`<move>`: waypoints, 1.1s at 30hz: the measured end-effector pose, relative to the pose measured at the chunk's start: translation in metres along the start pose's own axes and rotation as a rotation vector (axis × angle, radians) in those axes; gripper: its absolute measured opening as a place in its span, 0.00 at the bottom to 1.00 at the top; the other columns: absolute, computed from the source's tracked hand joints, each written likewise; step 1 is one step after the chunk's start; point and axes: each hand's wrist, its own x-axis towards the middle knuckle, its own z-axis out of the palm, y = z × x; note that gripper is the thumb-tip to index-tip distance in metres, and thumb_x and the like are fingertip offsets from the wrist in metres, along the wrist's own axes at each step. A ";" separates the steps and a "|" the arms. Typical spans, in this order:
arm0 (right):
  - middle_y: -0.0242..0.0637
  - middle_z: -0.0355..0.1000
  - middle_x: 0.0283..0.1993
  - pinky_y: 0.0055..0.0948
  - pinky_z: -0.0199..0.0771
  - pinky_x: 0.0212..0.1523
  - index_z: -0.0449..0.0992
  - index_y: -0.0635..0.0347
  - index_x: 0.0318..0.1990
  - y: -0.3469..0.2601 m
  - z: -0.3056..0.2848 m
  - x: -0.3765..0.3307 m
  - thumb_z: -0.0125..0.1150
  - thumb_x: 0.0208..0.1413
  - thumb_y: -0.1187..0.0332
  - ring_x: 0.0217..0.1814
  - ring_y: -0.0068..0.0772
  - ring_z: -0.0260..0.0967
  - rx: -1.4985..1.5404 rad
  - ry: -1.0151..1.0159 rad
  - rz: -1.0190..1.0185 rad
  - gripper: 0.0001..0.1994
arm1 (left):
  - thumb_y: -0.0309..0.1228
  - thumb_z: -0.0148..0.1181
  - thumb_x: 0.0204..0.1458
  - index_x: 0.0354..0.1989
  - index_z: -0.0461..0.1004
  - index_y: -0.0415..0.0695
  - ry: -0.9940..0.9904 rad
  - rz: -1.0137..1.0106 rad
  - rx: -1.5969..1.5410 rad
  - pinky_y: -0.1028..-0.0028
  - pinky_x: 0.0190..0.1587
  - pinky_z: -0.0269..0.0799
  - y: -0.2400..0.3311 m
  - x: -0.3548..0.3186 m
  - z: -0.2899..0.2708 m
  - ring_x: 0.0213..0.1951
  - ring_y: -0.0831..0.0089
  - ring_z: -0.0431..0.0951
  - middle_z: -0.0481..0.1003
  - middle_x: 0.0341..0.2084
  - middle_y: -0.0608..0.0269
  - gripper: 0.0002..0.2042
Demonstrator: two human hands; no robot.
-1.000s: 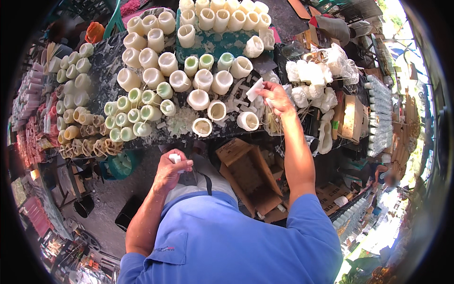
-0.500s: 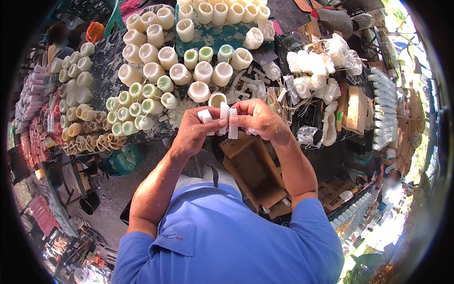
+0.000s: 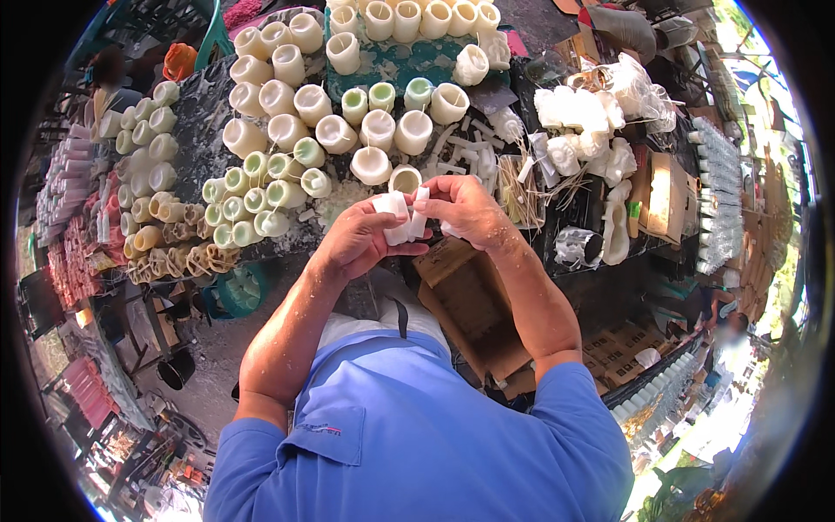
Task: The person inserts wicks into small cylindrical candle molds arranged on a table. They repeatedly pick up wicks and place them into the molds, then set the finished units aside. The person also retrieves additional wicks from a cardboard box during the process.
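Above the table's near edge, my left hand (image 3: 351, 242) is closed round a few short white strips (image 3: 393, 209) that look like wax. Close beside it, my right hand (image 3: 474, 216) pinches another white strip (image 3: 421, 200) between thumb and fingertips. A further white piece (image 3: 450, 229) shows under the right palm. Just beyond my fingers stands a hollow cream candle (image 3: 404, 179), and a wider candle (image 3: 371, 165) is behind it. Loose white strips (image 3: 452, 155) lie scattered on the table past my right hand.
Rows of cream candles (image 3: 311, 104) and pale green candles (image 3: 284, 194) cover the dark table. A teal tray (image 3: 383, 65) holds more at the back. White shaped wax pieces (image 3: 578, 113) are piled at right. Below my hands is an open cardboard box (image 3: 474, 304).
My hands have drawn slightly apart. The left hand has turned its palm more upward with strips gathered in it, while the right has lifted one strip a little.
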 end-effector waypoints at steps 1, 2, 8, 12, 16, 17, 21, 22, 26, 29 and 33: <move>0.35 0.84 0.46 0.21 0.76 0.35 0.83 0.65 0.54 0.000 -0.002 -0.001 0.71 0.66 0.62 0.39 0.17 0.77 0.052 0.001 0.011 0.16 | 0.23 0.59 0.64 0.67 0.70 0.35 0.014 0.016 0.035 0.46 0.63 0.81 0.000 -0.001 -0.002 0.57 0.52 0.84 0.80 0.58 0.47 0.22; 0.35 0.84 0.46 0.20 0.75 0.33 0.83 0.64 0.54 -0.001 -0.005 -0.003 0.71 0.66 0.62 0.37 0.16 0.76 0.120 -0.018 -0.013 0.16 | 0.23 0.59 0.64 0.67 0.70 0.35 0.012 0.035 0.057 0.46 0.63 0.81 0.001 -0.003 -0.004 0.57 0.51 0.84 0.80 0.58 0.47 0.22; 0.28 0.80 0.39 0.18 0.67 0.28 0.82 0.63 0.54 -0.005 -0.013 -0.004 0.70 0.68 0.61 0.29 0.12 0.67 0.156 0.005 -0.035 0.16 | 0.22 0.58 0.64 0.65 0.70 0.35 0.023 0.094 0.060 0.48 0.62 0.82 0.005 -0.019 -0.010 0.56 0.52 0.84 0.80 0.57 0.46 0.21; 0.28 0.79 0.38 0.18 0.69 0.29 0.82 0.64 0.55 -0.006 0.000 -0.003 0.71 0.67 0.61 0.29 0.12 0.68 0.122 -0.015 -0.032 0.17 | 0.21 0.60 0.61 0.63 0.72 0.35 0.021 0.109 0.022 0.49 0.61 0.83 0.008 -0.024 -0.011 0.54 0.54 0.85 0.82 0.54 0.47 0.20; 0.26 0.80 0.37 0.17 0.68 0.28 0.84 0.63 0.54 -0.002 0.020 -0.002 0.71 0.66 0.63 0.28 0.11 0.68 0.123 -0.050 -0.023 0.15 | 0.23 0.63 0.62 0.59 0.74 0.35 0.103 0.168 0.166 0.55 0.54 0.86 0.000 -0.036 -0.021 0.49 0.58 0.87 0.83 0.48 0.50 0.17; 0.27 0.80 0.37 0.17 0.68 0.29 0.84 0.63 0.54 0.002 0.027 -0.002 0.71 0.66 0.64 0.29 0.12 0.68 0.145 -0.072 -0.001 0.15 | 0.23 0.64 0.62 0.58 0.74 0.35 0.131 0.191 0.213 0.57 0.52 0.87 -0.004 -0.044 -0.029 0.48 0.60 0.87 0.83 0.46 0.51 0.16; 0.29 0.83 0.38 0.24 0.76 0.35 0.85 0.64 0.50 0.041 0.086 0.007 0.71 0.64 0.66 0.34 0.18 0.76 -0.018 -0.082 0.028 0.12 | 0.25 0.67 0.62 0.56 0.75 0.36 0.301 0.200 0.232 0.60 0.48 0.88 -0.031 -0.089 -0.077 0.45 0.62 0.88 0.83 0.43 0.54 0.16; 0.30 0.83 0.38 0.26 0.78 0.37 0.85 0.64 0.50 0.055 0.104 0.012 0.71 0.64 0.67 0.36 0.19 0.77 -0.071 -0.084 0.040 0.12 | 0.25 0.67 0.63 0.57 0.75 0.36 0.316 0.194 0.205 0.60 0.47 0.88 -0.039 -0.100 -0.093 0.45 0.61 0.88 0.84 0.42 0.53 0.16; 0.31 0.83 0.42 0.26 0.78 0.35 0.84 0.64 0.51 0.109 0.166 0.052 0.69 0.67 0.65 0.37 0.20 0.76 0.119 -0.029 0.186 0.12 | 0.22 0.65 0.61 0.57 0.75 0.37 0.548 0.092 -0.009 0.55 0.53 0.87 -0.070 -0.128 -0.161 0.46 0.60 0.87 0.83 0.46 0.52 0.16; 0.26 0.81 0.44 0.26 0.75 0.36 0.84 0.59 0.53 0.135 0.194 0.084 0.68 0.69 0.64 0.39 0.17 0.73 0.073 -0.101 0.263 0.12 | 0.20 0.65 0.60 0.57 0.77 0.38 0.511 0.148 -0.061 0.54 0.54 0.86 -0.078 -0.128 -0.198 0.49 0.60 0.86 0.83 0.48 0.55 0.16; 0.32 0.83 0.44 0.27 0.76 0.40 0.85 0.66 0.54 0.149 0.206 0.106 0.67 0.67 0.67 0.40 0.20 0.75 0.088 -0.156 0.273 0.13 | 0.20 0.66 0.61 0.56 0.79 0.36 0.535 0.118 -0.028 0.53 0.54 0.87 -0.077 -0.118 -0.221 0.50 0.59 0.86 0.83 0.50 0.54 0.15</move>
